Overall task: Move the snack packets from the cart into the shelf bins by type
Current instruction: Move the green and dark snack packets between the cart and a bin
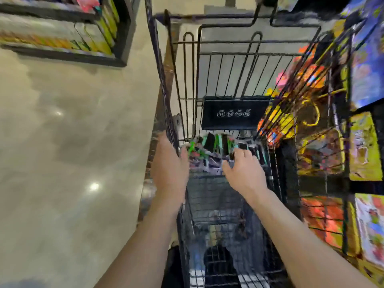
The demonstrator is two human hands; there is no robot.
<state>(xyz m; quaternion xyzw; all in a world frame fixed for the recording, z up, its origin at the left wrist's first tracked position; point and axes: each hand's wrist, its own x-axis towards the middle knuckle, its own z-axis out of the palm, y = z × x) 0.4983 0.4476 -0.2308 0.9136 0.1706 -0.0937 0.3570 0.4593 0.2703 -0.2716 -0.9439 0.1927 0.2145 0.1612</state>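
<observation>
Obs., head view, strong motion blur.

Your right hand [244,170] is down inside the cart [163,86]. Its fingers curl over the top edge of the snack packets [209,145] with the thumb below, so it is pinching the dark and green ones. Judged reason: they stand on edge in a row, and the top edge is the easiest part to take hold of.

The packets sit at the far end of the basket floor, just under the black flap [234,113] with white icons. The near end of the basket shows only bare wire.

Your left hand [169,163] lies along the cart's left wall, fingers pointing up the wire. Probably it is steadying the cart. Because of the blur, you cannot tell whether the thumb hooks the wall or the hand only rests against it.

The shelf bins [324,146] are wire-fronted and filled with yellow, orange and blue packs. They run hard against the cart's right side, so judged reach to them is short.

Room: the floor [72,132] is glossy pale stone showing lamp reflections. A second rack [62,57] of yellow boxes stands across the aisle, at the upper left.
</observation>
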